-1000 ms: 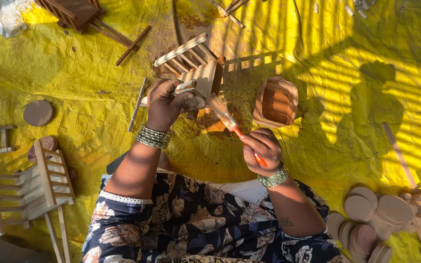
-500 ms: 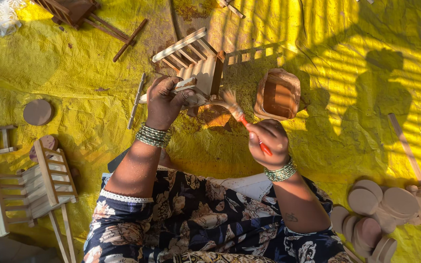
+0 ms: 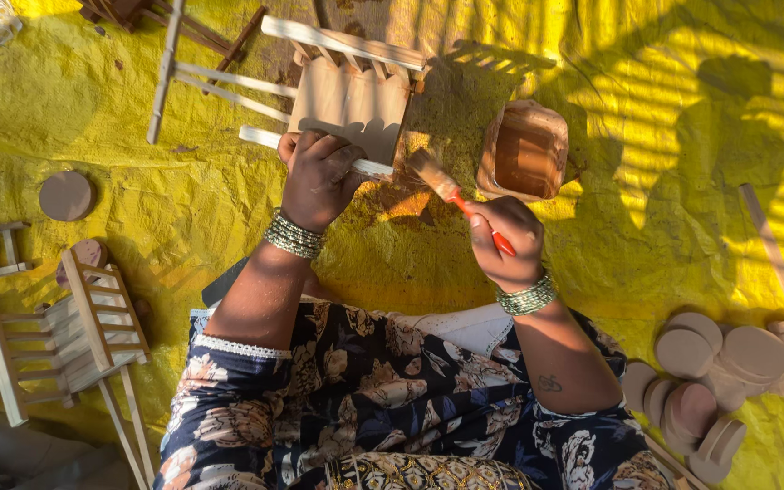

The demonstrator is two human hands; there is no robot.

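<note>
- The yellow sheet [image 3: 183, 209] covers the whole floor I can see; I take every place from the wooden frame at the top.
- The wooden frame [image 3: 347, 100], a slatted piece with long rails running left, lies flat above my knees. My left hand [image 3: 319, 177] has its fingers clenched over its near rail, I judge to keep it from sliding.
- A second slatted frame [image 3: 65, 336] leans far below-left of the held one, well apart, with a smaller one at the left edge.
- The paint tub [image 3: 526, 150] sits just right of the wooden frame, open mouth up, full of brown liquid, close enough for a short dip.
- Round wooden discs [image 3: 700, 381] are piled far to the lower right; a single disc [image 3: 65, 195] lies to the left.
- My right hand [image 3: 505, 240] has its fingers wrapped around the red handle of the brush [image 3: 442, 181], bristles angled up-left between the frame's right end and the tub, touching neither as far as I can tell.
- Open sheet lies left of my left hand and right of the tub.
</note>
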